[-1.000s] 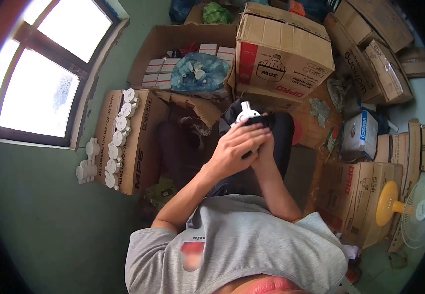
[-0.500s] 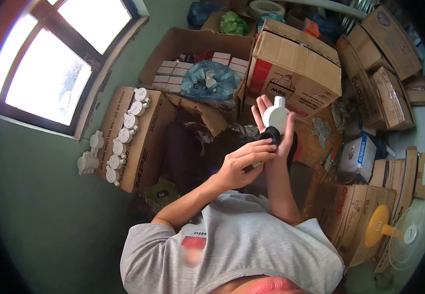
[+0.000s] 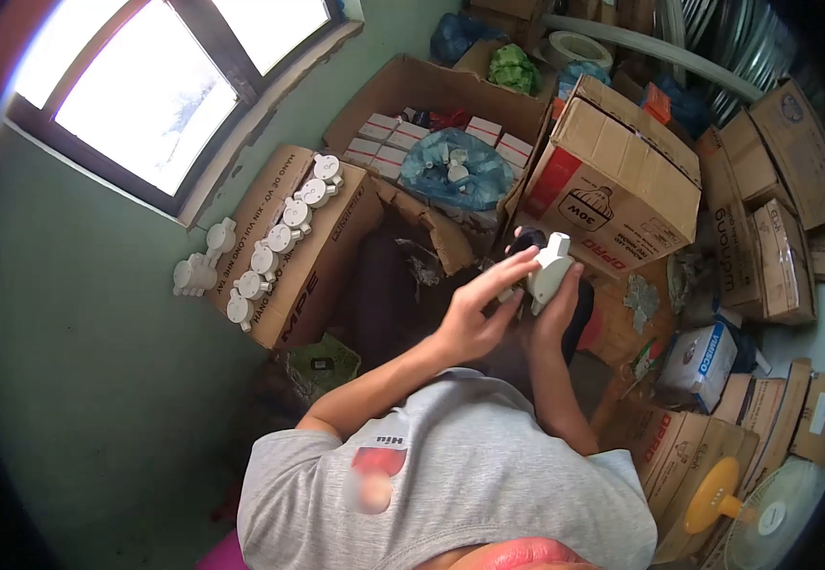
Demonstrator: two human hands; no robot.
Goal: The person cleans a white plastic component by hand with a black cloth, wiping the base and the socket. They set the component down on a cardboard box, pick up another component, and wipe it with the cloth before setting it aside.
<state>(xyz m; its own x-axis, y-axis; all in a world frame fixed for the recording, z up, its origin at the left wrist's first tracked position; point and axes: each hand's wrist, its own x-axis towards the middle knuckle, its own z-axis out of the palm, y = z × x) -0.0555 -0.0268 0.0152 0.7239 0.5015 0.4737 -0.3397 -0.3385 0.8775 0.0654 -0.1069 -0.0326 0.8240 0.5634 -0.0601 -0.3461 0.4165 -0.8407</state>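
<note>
A white round fitting with a short spout (image 3: 551, 272) is held up in front of the large carton. My right hand (image 3: 561, 302) grips it from the right side, thumb along its edge. My left hand (image 3: 481, 306) reaches to its left side, fingers stretched towards it, and a small white piece shows near the fingertips. A black round object (image 3: 527, 239) is just behind the left fingertips; which hand bears it is unclear. Several similar white fittings (image 3: 279, 237) stand in a row on a carton at the left.
An open carton (image 3: 346, 119) holds small white boxes and a blue plastic bag (image 3: 431, 180). The large taped carton (image 3: 626, 180) stands behind my hands. More cartons (image 3: 778, 256) and a yellow and white fan (image 3: 715, 494) are on the right. A window (image 3: 146, 85) is at upper left.
The white fitting came into view in my right hand and is now turned more edge-on. My left fingers have moved up beside it. The black object has shifted up behind them. The camera view has turned.
</note>
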